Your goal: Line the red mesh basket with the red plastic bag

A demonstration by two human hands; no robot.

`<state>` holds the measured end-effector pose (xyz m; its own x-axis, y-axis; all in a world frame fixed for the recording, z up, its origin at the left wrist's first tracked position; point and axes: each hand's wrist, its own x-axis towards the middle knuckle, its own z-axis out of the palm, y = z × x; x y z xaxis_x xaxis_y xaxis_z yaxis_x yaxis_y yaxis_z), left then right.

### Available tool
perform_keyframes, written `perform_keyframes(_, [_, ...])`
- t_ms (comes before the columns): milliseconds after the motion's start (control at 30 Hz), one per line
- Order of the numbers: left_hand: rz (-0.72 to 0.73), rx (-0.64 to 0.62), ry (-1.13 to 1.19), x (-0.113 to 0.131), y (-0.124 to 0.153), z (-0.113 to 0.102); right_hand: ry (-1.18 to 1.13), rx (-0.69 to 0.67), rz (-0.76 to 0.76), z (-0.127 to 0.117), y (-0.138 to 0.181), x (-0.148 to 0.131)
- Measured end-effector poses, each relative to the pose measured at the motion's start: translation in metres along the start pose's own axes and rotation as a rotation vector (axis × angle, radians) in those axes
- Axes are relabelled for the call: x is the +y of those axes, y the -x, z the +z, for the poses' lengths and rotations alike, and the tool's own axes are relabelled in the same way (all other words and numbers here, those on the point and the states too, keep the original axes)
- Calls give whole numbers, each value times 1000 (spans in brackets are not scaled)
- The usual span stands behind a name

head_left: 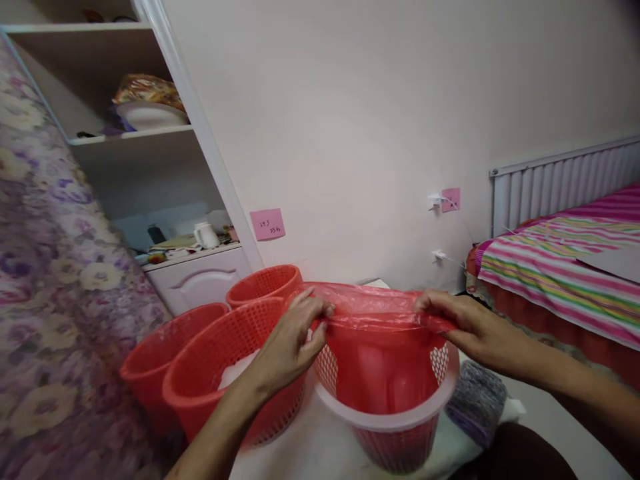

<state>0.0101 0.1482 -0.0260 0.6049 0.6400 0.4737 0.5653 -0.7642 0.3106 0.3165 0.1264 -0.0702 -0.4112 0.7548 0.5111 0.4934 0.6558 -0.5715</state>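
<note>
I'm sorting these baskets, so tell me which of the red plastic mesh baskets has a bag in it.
The nearest one, the white-rimmed red plastic mesh basket, with the red plastic bag both hands stretch over it. The others have red rims.

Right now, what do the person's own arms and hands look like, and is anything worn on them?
Both forearms are bare, with no sleeves in view. The left hand and the right hand wear no gloves; I see no ring, watch or bracelet. The fingernails look short and unpainted.

Striped bed (565,267), wall shelves (130,137)
</note>
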Motion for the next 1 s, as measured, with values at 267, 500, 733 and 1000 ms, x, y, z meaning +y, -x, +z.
perform_keyframes(267, [-56, -198, -13, 4, 9, -2, 6, -245, 89, 22, 5, -4])
perform_keyframes(500, [-102, -497, -164, 9, 23, -5, 53, -377, -18, 21, 7, -15])
perform_keyframes(733, [-115, -303, 58, -7, 35, -1, -90, -234, 15, 40, 28, 2])
perform_keyframes(1000, [-290, -327, 97, -31, 58, 23, -96, -276, 135, 63, 30, 5])
